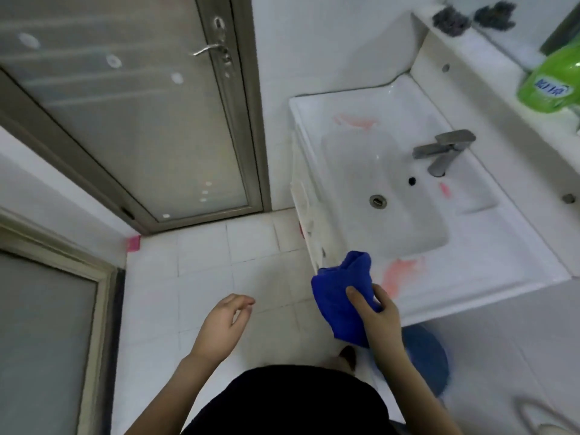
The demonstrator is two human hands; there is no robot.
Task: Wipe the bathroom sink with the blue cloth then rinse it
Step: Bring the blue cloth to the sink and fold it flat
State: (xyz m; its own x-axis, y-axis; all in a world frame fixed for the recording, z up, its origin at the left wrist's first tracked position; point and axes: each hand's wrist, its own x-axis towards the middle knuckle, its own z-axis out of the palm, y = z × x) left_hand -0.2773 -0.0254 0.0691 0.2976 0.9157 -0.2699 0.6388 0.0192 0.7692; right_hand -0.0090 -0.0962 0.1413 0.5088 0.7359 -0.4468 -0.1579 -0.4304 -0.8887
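I'm seeing a home bathroom here: a white ceramic sink [470,262] just ahead of the right hand [376,312], a chrome faucet [445,152] and drain [378,201] beyond it, and a green bottle [549,86] on the ledge further back. There are pale floor tiles [204,262] under the left hand [224,321], with a frosted glass door [141,120] past that hand.
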